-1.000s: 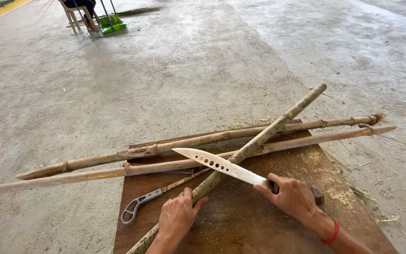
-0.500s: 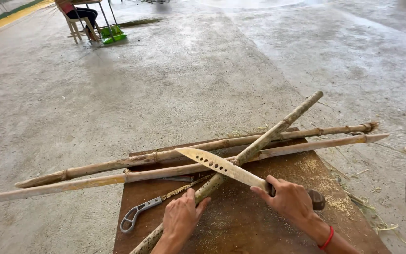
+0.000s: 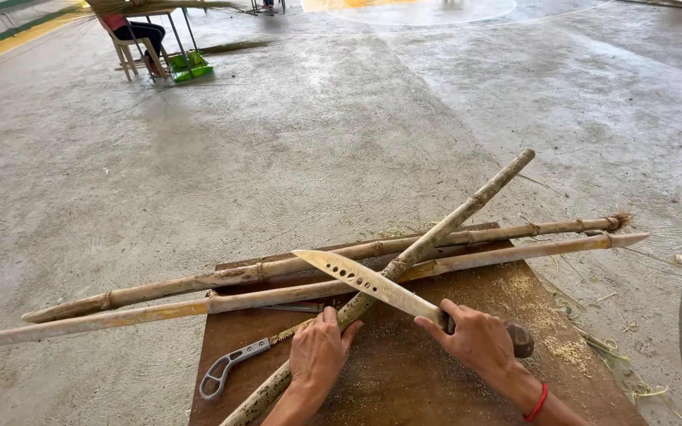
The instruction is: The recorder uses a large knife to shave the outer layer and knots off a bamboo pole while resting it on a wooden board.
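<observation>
While the left hand point(image 3: 319, 353) clamps the bamboo pole point(image 3: 428, 240) running up-right away from it, the right hand point(image 3: 479, 341) grips the knife point(image 3: 365, 282) laid across it

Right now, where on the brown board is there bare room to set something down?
Free: the board's near strip between left hand and right hand, and its right part below the two long poles. Crowded: the left, where the handsaw and held pole lie.

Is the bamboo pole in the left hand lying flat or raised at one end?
Raised. The bamboo pole rests across two poles, far end up, under the left hand.
</observation>
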